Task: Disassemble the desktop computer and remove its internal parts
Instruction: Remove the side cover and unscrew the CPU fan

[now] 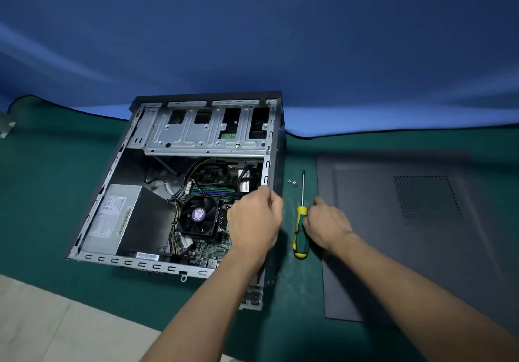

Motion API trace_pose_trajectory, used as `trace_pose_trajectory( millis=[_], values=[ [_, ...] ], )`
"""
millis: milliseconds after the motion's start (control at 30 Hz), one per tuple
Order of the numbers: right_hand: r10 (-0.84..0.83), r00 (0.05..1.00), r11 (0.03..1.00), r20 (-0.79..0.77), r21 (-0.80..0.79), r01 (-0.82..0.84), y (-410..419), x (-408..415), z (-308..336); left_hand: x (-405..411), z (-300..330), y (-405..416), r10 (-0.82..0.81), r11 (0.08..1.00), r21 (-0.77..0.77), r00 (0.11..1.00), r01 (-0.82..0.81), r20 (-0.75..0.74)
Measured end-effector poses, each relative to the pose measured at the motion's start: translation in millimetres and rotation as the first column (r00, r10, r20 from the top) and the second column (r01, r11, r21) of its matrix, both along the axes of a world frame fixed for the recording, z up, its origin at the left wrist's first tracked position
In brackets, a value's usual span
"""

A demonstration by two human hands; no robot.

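The desktop computer case [179,134] lies on its side with the side off. Inside I see the CPU fan [198,215], the silver power supply [112,215], the RAM sticks [213,188] and the drive cage [205,128]. My left hand [254,222] hovers over the motherboard's right part, its curled fingers closed on the case's right rim. A screwdriver [300,238] with a yellow-green handle lies on the mat just right of the case. My right hand [327,225] rests beside it, fingertips curled against the handle; whether it grips is unclear.
Two small screws [292,183] lie by the screwdriver's tip. The removed dark side panel [407,235] lies flat at the right. A green mat [42,193] covers the table, with a blue backdrop behind and a pale floor at the lower left.
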State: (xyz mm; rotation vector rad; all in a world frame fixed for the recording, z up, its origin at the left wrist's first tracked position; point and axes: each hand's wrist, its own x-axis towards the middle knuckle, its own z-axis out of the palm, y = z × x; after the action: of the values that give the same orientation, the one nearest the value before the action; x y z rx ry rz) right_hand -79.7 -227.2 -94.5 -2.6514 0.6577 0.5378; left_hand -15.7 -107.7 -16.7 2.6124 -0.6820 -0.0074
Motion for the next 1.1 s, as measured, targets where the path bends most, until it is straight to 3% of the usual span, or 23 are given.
trace_pose_trajectory(
  millis=[100, 167, 367, 500, 633, 733, 900, 967, 1100],
  values=[
    [-0.209, 0.971, 0.978, 0.113, 0.018, 0.208, 4.1, 4.1, -4.3, 0.5, -0.7, 0.1, 0.001, 1.0, -0.009, 1.0, -0.001, 0.012],
    [-0.318, 0.948, 0.944, 0.021, 0.106, 0.314, 5.8, 7.0, -8.0, 0.9, -1.7, 0.5, -0.001, 1.0, -0.008, 1.0, 0.001, 0.008],
    [-0.401, 0.912, 0.879, -0.083, 0.246, 0.409, 12.3, 3.8, -13.6, 1.5, -2.4, 0.2, 0.016, 1.0, -0.018, 1.0, -0.015, 0.02],
    [-0.554, 0.832, 0.77, 0.022, 0.395, 0.502, 13.7, -10.2, -0.5, 0.0, -0.7, 1.4, -0.006, 1.0, -0.017, 1.0, 0.006, 0.026],
    [-0.488, 0.842, 0.834, 0.231, 0.409, 0.371, 8.9, -26.6, 28.4, -1.0, 5.5, 4.7, -0.141, 0.99, 0.015, 0.987, 0.14, 0.084],
    [-0.36, 0.85, 0.912, 0.384, 0.339, 0.233, 1.1, -31.1, 59.0, 3.4, 16.2, 8.0, -0.305, 0.948, 0.153, 0.935, 0.28, 0.178],
    [-0.242, 0.821, 0.95, 0.517, 0.297, 0.093, 3.1, -23.8, 109.5, 24.7, 44.0, 25.0, -0.326, 0.939, 0.205, 0.907, 0.278, 0.266],
    [-0.327, 0.779, 0.909, 0.534, 0.403, 0.105, 8.7, -13.8, 126.1, 36.9, 51.0, 38.8, -0.342, 0.939, 0.162, 0.881, 0.305, 0.327],
    [-0.595, 0.64, 0.704, 0.487, 0.699, 0.122, 24.8, 15.1, 152.0, 60.9, 50.5, 66.9, -0.335, 0.942, 0.074, 0.922, 0.326, 0.195]
  ],
)
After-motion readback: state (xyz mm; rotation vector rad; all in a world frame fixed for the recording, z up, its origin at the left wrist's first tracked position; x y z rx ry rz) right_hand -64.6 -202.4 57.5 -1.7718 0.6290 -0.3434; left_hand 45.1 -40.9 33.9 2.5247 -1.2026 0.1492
